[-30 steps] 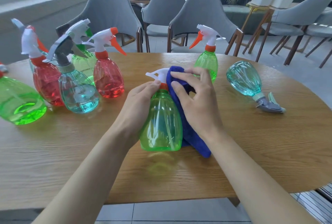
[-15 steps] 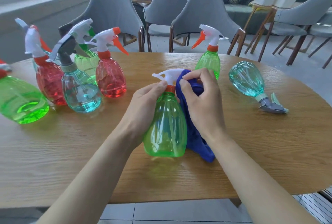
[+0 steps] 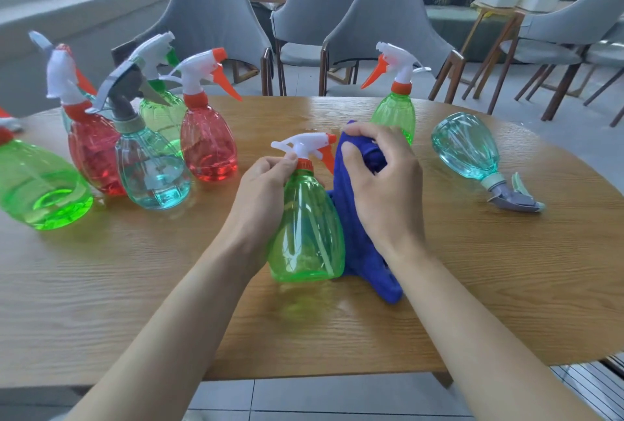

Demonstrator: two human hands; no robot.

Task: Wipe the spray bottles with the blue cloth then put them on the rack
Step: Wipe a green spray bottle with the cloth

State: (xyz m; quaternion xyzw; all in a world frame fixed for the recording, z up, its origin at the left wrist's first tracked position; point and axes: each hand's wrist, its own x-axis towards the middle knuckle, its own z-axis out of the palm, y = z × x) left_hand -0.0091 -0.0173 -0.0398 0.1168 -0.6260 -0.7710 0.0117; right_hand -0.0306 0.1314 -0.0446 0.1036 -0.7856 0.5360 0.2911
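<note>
Green spray bottle (image 3: pixel 305 228) neck gripped by left hand (image 3: pixel 260 194); right hand (image 3: pixel 388 191) curls fingers (image 3: pixel 374 132) around blue cloth (image 3: pixel 359 245).

On the wooden table (image 3: pixel 489 285), a cluster of spray bottles (image 3: pixel 152 170) stood at left, a green bottle (image 3: pixel 307 235) and blue cloth (image 3: pixel 368 251) at centre, a second green bottle (image 3: pixel 395 116) behind, and a teal bottle (image 3: pixel 466 147) lay at right.

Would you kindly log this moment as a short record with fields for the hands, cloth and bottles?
Left hand: grips the green bottle at its neck
Right hand: holds the blue cloth against the bottle's side
Posture: green bottle upright on the table
Lying: teal bottle on its side, to the right
Standing: red bottle in a group at left
</note>
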